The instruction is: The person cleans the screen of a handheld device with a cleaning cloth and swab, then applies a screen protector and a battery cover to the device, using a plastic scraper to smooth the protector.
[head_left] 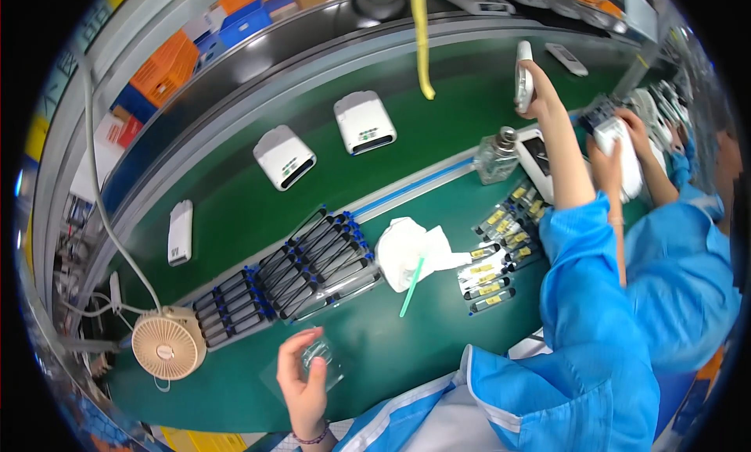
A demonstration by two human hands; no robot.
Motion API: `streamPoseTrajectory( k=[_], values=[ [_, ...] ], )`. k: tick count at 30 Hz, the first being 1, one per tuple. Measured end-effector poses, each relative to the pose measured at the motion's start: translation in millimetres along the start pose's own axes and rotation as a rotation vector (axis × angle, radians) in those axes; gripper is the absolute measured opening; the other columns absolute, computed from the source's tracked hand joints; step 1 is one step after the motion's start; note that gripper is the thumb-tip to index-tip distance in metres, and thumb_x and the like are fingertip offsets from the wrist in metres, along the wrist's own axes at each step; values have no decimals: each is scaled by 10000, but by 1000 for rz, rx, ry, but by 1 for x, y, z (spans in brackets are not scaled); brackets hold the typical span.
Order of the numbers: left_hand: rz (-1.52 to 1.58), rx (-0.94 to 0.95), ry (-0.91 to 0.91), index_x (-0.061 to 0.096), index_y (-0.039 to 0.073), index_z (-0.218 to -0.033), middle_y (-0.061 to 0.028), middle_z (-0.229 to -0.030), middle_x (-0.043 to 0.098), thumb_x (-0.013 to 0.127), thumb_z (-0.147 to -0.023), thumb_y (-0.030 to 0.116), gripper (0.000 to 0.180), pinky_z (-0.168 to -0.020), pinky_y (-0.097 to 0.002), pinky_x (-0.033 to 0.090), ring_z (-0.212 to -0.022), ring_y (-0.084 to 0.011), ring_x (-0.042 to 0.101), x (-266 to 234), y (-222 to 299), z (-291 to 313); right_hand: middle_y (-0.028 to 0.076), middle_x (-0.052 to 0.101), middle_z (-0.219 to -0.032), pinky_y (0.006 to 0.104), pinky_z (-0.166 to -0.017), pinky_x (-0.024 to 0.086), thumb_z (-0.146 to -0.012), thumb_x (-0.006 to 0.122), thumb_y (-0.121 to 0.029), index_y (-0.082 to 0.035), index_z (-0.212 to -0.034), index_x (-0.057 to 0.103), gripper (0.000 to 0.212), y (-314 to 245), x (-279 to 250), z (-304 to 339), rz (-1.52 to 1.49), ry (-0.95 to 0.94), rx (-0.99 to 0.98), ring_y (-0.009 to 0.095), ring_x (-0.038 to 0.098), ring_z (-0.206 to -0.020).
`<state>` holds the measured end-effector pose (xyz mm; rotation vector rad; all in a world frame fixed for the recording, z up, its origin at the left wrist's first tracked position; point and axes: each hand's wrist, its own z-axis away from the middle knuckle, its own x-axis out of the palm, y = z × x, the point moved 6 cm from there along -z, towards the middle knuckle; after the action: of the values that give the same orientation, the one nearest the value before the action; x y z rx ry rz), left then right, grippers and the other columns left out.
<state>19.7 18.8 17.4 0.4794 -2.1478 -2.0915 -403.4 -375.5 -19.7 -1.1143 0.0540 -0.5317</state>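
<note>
My left hand (303,383) is low at the front edge of the green bench (391,350) and pinches a small clear plastic piece (322,360) between thumb and fingers. My right arm, in a blue sleeve, stretches far forward. My right hand (535,95) grips a white oblong device (523,75) upright over the green conveyor belt (438,116). Between the hands lie a crumpled white cloth (408,249) and a green stick (412,277).
Three white devices (284,156) (364,122) (180,233) ride the belt. Rows of black parts with blue ends (297,272) lie left of the cloth, yellow-labelled black strips (501,249) right of it. A glass bottle (497,156), a beige fan (167,344). A co-worker's hands (626,135) hold a white device.
</note>
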Motion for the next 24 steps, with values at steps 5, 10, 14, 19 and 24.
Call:
streamPoseTrajectory(
  k=[5, 10, 14, 19, 24],
  values=[
    [35, 188, -417, 526, -1, -998, -153, -1040, 562, 562, -720, -10, 281, -883, -340, 385, -1001, -255, 523, 51, 15, 5, 135, 486, -960, 456, -747, 401, -710, 588, -397, -85, -1094, 458, 511, 1, -44, 138, -539, -319, -186, 319, 488, -843],
    [-9, 271, -462, 532, 0, -993, -154, -1026, 576, 580, -728, 10, 270, -849, -341, 415, -963, -266, 550, 51, 13, 12, 223, 416, -1234, 467, -922, 385, -820, 448, -338, 21, -1291, 263, 621, 47, -25, 299, -570, -755, -240, 363, 440, -1120],
    [60, 372, -340, 437, -19, -1137, -169, -1118, 505, 605, -751, 138, 450, -838, -337, 410, -949, -245, 524, 49, 25, 18, 149, 514, -1154, 342, -853, 446, -762, 607, -135, 14, -1235, 368, 550, 118, -1, 354, -409, -777, -30, 226, 538, -1015],
    [-9, 507, -222, 441, -55, -1182, -165, -1039, 537, 573, -697, 596, 822, -727, -301, 427, -901, -221, 534, 17, 59, 9, 128, 638, -836, 262, -669, 477, -592, 747, -9, 66, -969, 569, 423, 123, 50, 406, 326, -1023, -548, 167, 616, -768],
    [-198, 479, -361, 612, -36, -962, -136, -822, 595, 583, -745, 352, 446, -667, -292, 428, -754, -210, 561, 12, 78, 24, 130, 644, -784, 270, -580, 491, -561, 779, -119, 21, -852, 617, 360, 128, 66, 428, 558, -1172, -874, 226, 641, -665]
  ],
)
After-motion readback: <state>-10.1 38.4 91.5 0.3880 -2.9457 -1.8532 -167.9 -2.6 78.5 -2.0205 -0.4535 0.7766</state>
